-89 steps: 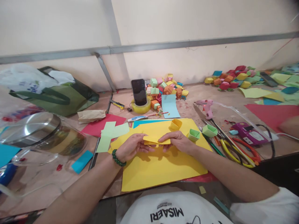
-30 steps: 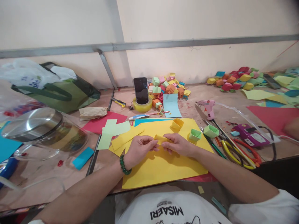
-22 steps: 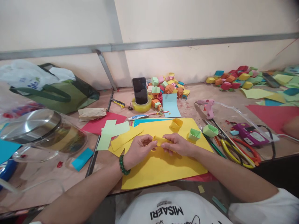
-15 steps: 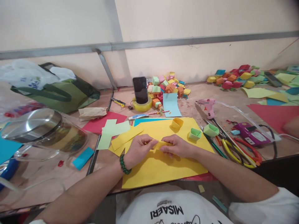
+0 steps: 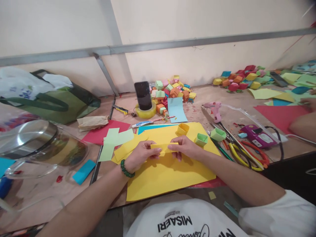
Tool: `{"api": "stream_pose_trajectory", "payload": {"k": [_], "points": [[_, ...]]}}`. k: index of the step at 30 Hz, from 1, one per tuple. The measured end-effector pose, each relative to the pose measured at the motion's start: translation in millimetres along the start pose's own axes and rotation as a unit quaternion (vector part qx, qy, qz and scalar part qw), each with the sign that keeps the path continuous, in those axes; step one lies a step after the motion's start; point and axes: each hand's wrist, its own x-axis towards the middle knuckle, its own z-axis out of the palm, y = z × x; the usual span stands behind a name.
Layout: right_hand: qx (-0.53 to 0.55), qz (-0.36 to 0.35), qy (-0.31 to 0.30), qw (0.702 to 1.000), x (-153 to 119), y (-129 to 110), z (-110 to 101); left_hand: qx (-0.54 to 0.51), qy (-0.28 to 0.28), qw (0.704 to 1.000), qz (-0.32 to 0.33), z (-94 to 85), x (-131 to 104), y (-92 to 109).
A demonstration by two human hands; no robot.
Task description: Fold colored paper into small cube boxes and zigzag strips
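Between my two hands a yellow paper strip [image 5: 165, 149] is pinched at both ends, lengthwise across, with a fold along it. My left hand [image 5: 141, 153], wearing a green bead bracelet at the wrist, grips the left end with the thumb on top. At the right end, the thumb and fingers of my right hand [image 5: 185, 147] are closed on the strip. Below lies a large yellow sheet [image 5: 170, 181]. Beyond my right hand stand a small yellow paper box [image 5: 182, 129] and two light green paper boxes [image 5: 201, 139], all open-topped.
A phone [image 5: 143, 95] leans in a tape roll before a pile of paper boxes [image 5: 175, 90]. To the right lie a pink glue gun [image 5: 214, 110], scissors [image 5: 244, 154] and a purple power strip [image 5: 258, 135]. A glass jar [image 5: 49, 141] stands left. Another person's hand [image 5: 303, 126] shows far right.
The yellow strip has come up flatter and more visible between my hands, its long face now toward me. The whole view has shifted slightly, and more of the other person's arm shows.
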Motion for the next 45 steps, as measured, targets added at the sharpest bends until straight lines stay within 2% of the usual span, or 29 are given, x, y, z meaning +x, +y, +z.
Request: {"api": "stream_pose_trajectory", "payload": {"k": [3,6,10,13,15,19,25,28,39,45], "points": [[-0.002,-0.021,0.017,1.000,0,-1,-3,-0.025,0.010,1.000,-0.006,-3.7,2,-1],[-0.011,-0.019,0.023,0.999,-1,-2,-4,-0.012,-0.021,1.000,-0.012,-9.2,5,-3],[-0.020,0.008,0.009,1.000,-1,-3,-1,0.055,-0.116,0.991,-0.038,-14.9,5,-5],[-0.036,0.012,-0.017,0.999,-1,-1,3,0.098,-0.195,0.975,-0.029,-14.3,3,-6],[-0.051,0.001,-0.035,0.998,-1,1,5,0.104,-0.215,0.971,-0.022,-11.5,2,-6],[-0.051,-0.021,-0.045,0.997,-2,3,5,0.101,-0.207,0.973,-0.021,-6.1,-1,-6],[0.029,-0.039,-0.026,0.998,-1,3,0,0.059,-0.187,0.981,-0.012,-7.4,-1,-4],[0.016,-0.057,-0.029,0.998,-2,4,-1,0.053,-0.185,0.981,-0.010,-8.2,0,-5],[-0.059,-0.085,-0.027,0.994,-8,-2,-3,0.116,-0.169,0.978,0.035,-12.3,0,-8],[-0.117,-0.103,0.048,0.987,-4,0,9,0.241,-0.100,0.956,0.132,-0.3,-4,-10]]}}
